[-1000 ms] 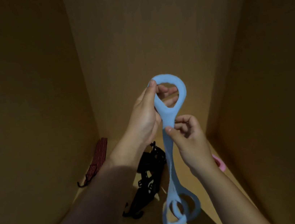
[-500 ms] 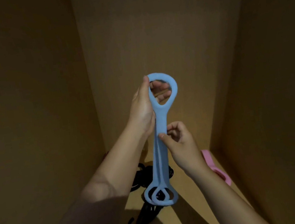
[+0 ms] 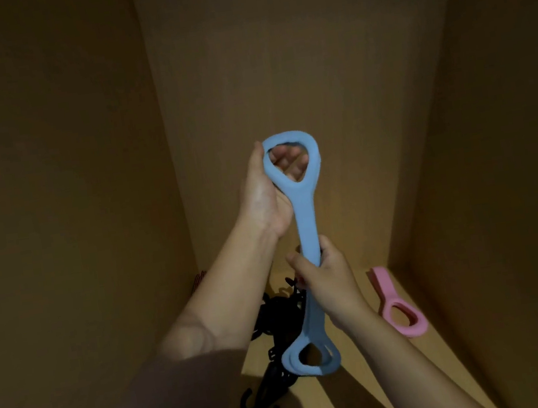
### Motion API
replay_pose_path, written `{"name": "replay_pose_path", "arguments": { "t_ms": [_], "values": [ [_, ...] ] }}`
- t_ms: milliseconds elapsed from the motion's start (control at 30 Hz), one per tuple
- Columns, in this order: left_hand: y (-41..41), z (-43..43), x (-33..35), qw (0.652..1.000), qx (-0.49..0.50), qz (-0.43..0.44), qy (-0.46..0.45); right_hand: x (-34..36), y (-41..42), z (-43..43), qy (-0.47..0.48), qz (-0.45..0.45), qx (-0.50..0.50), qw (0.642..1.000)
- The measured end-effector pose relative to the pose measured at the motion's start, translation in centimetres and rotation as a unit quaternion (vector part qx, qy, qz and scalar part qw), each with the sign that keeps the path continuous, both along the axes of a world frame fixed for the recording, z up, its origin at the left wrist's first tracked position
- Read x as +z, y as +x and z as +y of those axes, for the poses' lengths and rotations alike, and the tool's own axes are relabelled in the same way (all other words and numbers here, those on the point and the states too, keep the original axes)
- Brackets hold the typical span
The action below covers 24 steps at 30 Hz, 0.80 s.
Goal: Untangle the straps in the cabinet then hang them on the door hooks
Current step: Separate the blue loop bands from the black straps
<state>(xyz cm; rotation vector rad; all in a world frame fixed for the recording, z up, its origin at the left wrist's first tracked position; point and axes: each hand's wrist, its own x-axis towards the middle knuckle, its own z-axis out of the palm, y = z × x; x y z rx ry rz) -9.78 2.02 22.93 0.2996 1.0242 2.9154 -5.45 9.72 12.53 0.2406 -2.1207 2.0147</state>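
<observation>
Far left, at the back of the cabinet (image 3: 57,233) floor: a sliver of a red-striped strap (image 3: 198,278), mostly hidden behind the left forearm. Next to it, a black hooked strap (image 3: 278,320) is bunched on the floor with its hook ends toward the camera. It looks tangled on itself.

Left hand (image 3: 260,198) holds the top loop of the blue strap (image 3: 305,219), thumb along the loop's left rim, fingers behind it and visible through the hole. The strap is off the floor, hanging roughly vertical mid-cabinet. Two overlapping loops at its bottom end sit in front of the black one.

Right hand (image 3: 328,278) is wrapped round the strap's middle, fingers curled.

Right of that, a pink strap (image 3: 401,311) lies flat on the floor by the right wall, apart from the rest.

Step, my read: blue one is free of the pile and being straightened. Next: carry it out to the door hooks (not in frame) and drop the top loop over one. Keep the bottom loops from snagging the black hooks on the way out. Black, pink and red-striped are left.
</observation>
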Motion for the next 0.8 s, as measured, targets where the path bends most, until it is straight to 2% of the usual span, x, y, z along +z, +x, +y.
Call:
{"name": "replay_pose_path", "arguments": {
  "t_ms": [133,333,500,633,700,733,767,800],
  "values": [
    [-1.2,-1.5,-1.7,0.997,0.072,-0.02,0.001,-0.5,0.0,0.9,0.057,0.018,-0.046,0.997],
    [-2.0,-4.4,-5.9,0.987,0.102,-0.109,0.052,-1.7,0.2,1.6,0.139,-0.019,-0.012,0.99],
    [-1.7,-6.2,-11.1,0.967,0.115,-0.229,0.012,-1.2,0.0,1.5,0.087,-0.013,0.025,0.996],
    [-0.1,-6.6,-15.1,0.948,0.05,-0.284,-0.134,-0.6,-0.6,1.1,0.107,0.001,0.014,0.994],
    [0.9,-6.8,-16.2,0.922,0.004,-0.3,-0.245,-0.3,-0.8,0.9,0.111,0.003,0.005,0.994],
    [1.3,-6.9,-16.4,0.892,-0.017,-0.296,-0.341,-0.2,-0.9,0.8,0.108,-0.001,0.002,0.994],
    [1.7,-7.0,-16.5,0.845,-0.021,-0.277,-0.457,0.0,-1.0,0.8,0.107,-0.006,0.001,0.994],
    [2.1,-7.0,-16.6,0.779,-0.002,-0.25,-0.575,0.1,-1.0,0.7,0.107,-0.01,0.004,0.994]
  ]
}}
